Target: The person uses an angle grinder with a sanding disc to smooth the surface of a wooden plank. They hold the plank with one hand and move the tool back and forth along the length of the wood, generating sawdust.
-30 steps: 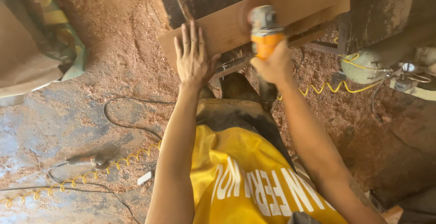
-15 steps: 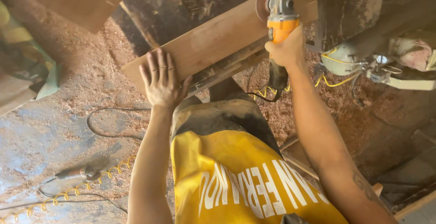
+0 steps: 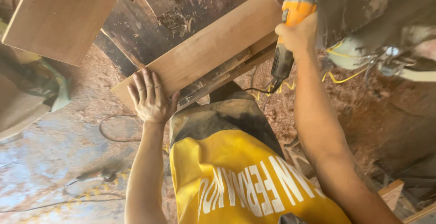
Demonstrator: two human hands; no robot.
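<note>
A long pale wooden board (image 3: 213,47) lies slanted across a dusty workbench (image 3: 181,10). My left hand (image 3: 151,97) presses flat on the board's near end, fingers spread. My right hand (image 3: 297,35) grips an orange and grey angle grinder (image 3: 293,15), whose disc sits at the board's far end near the top edge of the view. The grinder's black cable (image 3: 261,90) hangs down from its handle. I wear a yellow shirt with white print (image 3: 240,183).
A second wooden panel (image 3: 59,15) stands at the upper left. Sawdust covers the floor (image 3: 91,83). Cables and a yellow coiled cord (image 3: 91,183) lie on the floor at lower left. Machine parts with another yellow cord (image 3: 386,56) sit at the right.
The view has swung and drawn closer. My right hand has carried the grinder further along the board, away from my left hand, which stays flat on the near end.
</note>
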